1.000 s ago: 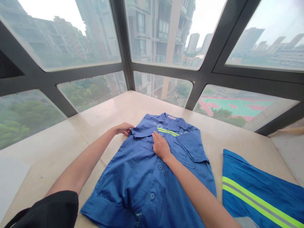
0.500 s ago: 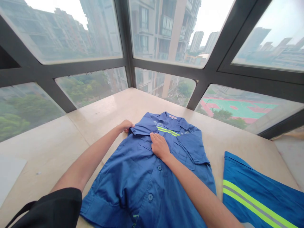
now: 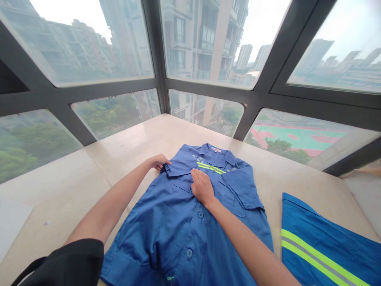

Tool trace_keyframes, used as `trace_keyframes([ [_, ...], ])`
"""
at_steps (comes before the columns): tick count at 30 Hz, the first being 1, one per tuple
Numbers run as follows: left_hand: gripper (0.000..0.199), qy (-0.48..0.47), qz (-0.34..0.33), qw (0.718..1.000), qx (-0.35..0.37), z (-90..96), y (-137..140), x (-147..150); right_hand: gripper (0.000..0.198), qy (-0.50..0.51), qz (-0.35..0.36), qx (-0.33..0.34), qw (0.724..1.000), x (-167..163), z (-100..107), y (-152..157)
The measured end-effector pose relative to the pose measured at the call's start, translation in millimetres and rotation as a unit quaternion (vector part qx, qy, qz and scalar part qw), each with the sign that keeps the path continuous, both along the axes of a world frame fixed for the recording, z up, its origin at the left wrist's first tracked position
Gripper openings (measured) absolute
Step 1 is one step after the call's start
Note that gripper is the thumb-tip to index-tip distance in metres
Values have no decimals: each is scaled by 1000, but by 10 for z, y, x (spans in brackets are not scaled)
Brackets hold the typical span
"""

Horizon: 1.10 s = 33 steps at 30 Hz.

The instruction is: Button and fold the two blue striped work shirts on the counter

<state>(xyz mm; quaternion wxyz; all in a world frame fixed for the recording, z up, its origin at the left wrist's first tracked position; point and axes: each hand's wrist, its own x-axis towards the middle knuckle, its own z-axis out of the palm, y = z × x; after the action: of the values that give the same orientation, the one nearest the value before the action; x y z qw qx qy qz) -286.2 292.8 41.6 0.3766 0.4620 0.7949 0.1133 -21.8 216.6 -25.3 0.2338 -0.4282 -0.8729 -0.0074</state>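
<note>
A blue short-sleeved work shirt [image 3: 178, 214] lies front up, collar pointing away from me, with a yellow-green and grey stripe across the chest. Both sleeves are folded inward over the front. At the outer edge of the left sleeve [image 3: 182, 166], my left hand [image 3: 160, 161] is closed with the cloth between thumb and fingers. My right hand [image 3: 203, 186] reaches across the shirt and is closed at the inner corner of that same sleeve's hem, fingers together; its thumb is hidden. Buttons run down the middle below my right wrist.
The shirt lies on a pale stone windowsill [image 3: 119, 149] that meets dark window frames [image 3: 162, 85] at the back. To the right is blue folded cloth [image 3: 321, 238] with yellow-green and grey stripes. A white flat thing [image 3: 13, 222] is at the left edge.
My left hand has shifted slightly right along the sleeve edge, and my right hand a touch right. The sleeve looks flatter. The view has tilted up slightly.
</note>
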Motion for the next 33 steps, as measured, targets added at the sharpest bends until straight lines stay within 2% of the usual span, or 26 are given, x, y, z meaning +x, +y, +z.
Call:
trace_keyframes([
  [4,32,62,-50,997,9,-9,-77,-51,51,17,-80,-13,997,-15,-21,16],
  [6,33,108,-74,991,17,2,-99,-61,48,18,-92,-25,995,-21,-24,30],
  [11,40,248,-128,959,52,148,-137,31,46,7,-66,-45,997,11,-11,46],
  [14,44,307,-150,933,109,215,-163,208,47,11,-45,-69,997,70,-29,62],
  [16,44,322,-198,910,168,198,-151,370,48,16,-13,-95,995,139,-52,104],
  [19,54,313,-311,858,262,67,-70,634,55,51,57,-153,985,298,-68,257],
  [21,63,293,-360,838,287,-74,6,799,57,96,71,-168,979,444,-45,431],
  [24,73,270,-383,840,275,-305,91,988,56,123,2,-130,984,724,41,768],
  [26,76,262,-381,847,261,-440,112,1058,60,69,-70,-118,988,941,106,996],
  [29,76,254,-373,851,269,-578,115,1079,68,-56,-159,-166,972,1258,158,1246],
  [33,75,249,-368,848,288,-639,126,1046,70,-133,-182,-215,950,1509,124,1349],
])
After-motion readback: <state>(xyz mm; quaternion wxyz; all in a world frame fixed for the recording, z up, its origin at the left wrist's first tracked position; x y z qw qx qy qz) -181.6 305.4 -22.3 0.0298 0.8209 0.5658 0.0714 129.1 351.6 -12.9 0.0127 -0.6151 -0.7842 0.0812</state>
